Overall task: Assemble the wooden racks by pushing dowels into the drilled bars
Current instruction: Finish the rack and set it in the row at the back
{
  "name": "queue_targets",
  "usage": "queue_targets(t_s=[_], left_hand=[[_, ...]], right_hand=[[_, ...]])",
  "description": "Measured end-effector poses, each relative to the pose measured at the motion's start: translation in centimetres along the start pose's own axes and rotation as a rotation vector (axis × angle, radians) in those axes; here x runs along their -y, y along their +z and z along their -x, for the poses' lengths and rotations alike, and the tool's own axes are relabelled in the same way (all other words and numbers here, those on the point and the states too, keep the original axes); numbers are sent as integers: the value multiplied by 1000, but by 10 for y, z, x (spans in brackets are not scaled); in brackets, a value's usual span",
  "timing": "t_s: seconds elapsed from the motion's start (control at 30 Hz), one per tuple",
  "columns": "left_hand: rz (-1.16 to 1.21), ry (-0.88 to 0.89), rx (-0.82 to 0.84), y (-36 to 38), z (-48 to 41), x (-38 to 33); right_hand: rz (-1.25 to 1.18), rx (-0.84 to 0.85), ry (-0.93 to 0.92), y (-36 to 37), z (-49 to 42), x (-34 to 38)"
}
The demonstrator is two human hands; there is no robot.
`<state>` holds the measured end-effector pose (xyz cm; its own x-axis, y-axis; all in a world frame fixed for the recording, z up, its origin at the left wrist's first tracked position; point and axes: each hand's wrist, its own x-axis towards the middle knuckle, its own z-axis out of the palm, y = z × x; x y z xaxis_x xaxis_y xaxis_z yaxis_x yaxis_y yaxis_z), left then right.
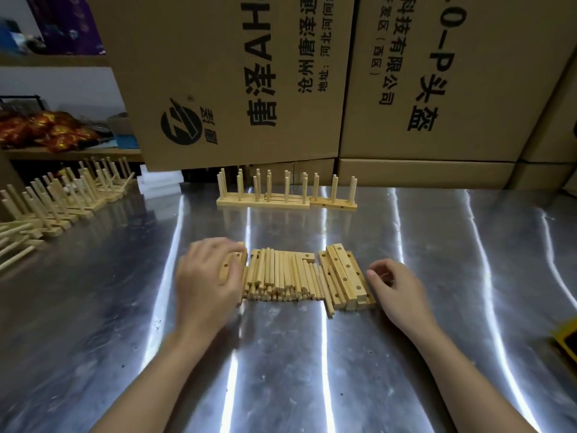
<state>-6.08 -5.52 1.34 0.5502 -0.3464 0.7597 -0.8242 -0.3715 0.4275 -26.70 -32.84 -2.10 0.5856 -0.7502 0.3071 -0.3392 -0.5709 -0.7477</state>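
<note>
Left hand gripping bar, dowels pointing away

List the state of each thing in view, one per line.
left hand: grips a drilled bar
right hand: fingers loosely curled, holding nothing, beside the stacked bars
dowel pile: loose, lying flat
stacked bars: lying flat, holes empty
back racks: dowels in, upright
left racks: assembled, in rows
cardboard boxes: closed, stacked
</note>
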Motion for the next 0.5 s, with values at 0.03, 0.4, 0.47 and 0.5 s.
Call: queue_targets(t_s=[0.03,0.4,0.47,0.5], left_hand=[[5,-98,-18,-9,-2,20],[-14,-611,251,-18,-2,75],[-41,-580,291,-16,-2,73],[-34,-582,294,-16,-2,73]], right_hand=[[15,3,4,-1,-1,-2],[122,41,-59,4,-2,-3],[103,38,-52,3,-3,-2],[102,36,-52,3,-3,-1]])
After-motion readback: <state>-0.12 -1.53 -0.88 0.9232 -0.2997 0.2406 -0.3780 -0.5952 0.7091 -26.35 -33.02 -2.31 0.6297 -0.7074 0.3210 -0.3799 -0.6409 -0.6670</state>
